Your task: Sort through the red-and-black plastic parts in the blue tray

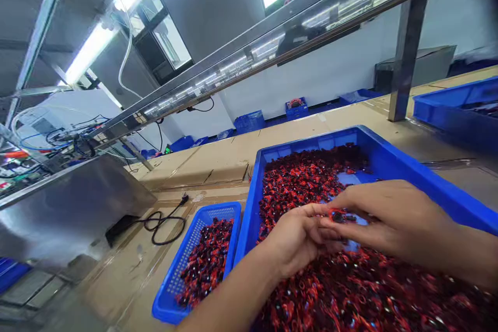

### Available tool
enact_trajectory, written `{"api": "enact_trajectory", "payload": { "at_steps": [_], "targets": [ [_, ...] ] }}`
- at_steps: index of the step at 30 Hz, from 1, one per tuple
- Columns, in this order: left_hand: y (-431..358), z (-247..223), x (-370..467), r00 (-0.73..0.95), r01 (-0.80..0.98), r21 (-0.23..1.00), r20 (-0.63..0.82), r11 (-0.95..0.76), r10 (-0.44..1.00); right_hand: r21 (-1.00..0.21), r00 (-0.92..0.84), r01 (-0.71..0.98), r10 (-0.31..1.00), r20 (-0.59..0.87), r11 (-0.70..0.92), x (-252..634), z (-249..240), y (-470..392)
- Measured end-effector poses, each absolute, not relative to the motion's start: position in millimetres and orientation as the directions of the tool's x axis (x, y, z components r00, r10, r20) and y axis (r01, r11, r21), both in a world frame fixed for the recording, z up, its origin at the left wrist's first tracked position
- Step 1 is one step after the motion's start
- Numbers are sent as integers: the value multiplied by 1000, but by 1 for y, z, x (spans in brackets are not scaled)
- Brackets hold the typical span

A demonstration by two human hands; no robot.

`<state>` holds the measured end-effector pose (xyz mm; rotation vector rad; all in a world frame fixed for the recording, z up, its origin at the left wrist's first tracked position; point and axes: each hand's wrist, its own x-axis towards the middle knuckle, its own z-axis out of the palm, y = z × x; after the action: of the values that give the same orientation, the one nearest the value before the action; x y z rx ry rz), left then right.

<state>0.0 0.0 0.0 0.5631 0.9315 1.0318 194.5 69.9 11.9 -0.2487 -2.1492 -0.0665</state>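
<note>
A: Where are the hands?

B: Both are over the big bin (392, 158), which sits on the cardboard-covered worktop (218, 158) toward its right side. The left hand (298, 238) and right hand (383, 220) meet fingertip to fingertip above the heap of red and black parts (311, 176).

A: Are they holding anything?

B: Yes. Between the fingertips of the two hands there is one small red part (337, 214), pinched from both sides. The right hand's fingers are drawn narrow around it; the left hand's fingers curl in close on its other side. I cannot tell which hand carries most of it.

A: And the bin?

B: Blue, open-topped, filled with the parts, thick at the near end, with a bare blue patch of floor showing just beyond the hands.

A: What lies beside it?

B: A small basket (187, 249), blue and perforated, touching or just beside the bin's left wall, holding a smaller pile of the same kind of parts. Left of that, a black cable (165, 225) loops on the worktop near a steel box (66, 207). Another blue tray (453, 109) stands at the worktop's right edge, behind a steel post (404, 57) that bears an overhead rail (272, 44).
</note>
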Motion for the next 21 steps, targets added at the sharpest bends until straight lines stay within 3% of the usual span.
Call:
{"api": "enact_trajectory", "payload": {
  "at_steps": [9, 17, 21],
  "targets": [
    [-8, -8, 4, 212, -420, 827, -311, 374, 926, -81, -545, 231, 198, 815, 969, 200, 10, 70],
    [-12, 3, 5, 268, -214, 919, -270, 330, 925, -72, -547, 266, 212, 810, 961, 202, 15, 67],
    [-12, 5, 6, 233, -261, 897, -299, 356, 925, -69, -552, 282, 221, 804, 957, 204, 19, 64]
  ]
}}
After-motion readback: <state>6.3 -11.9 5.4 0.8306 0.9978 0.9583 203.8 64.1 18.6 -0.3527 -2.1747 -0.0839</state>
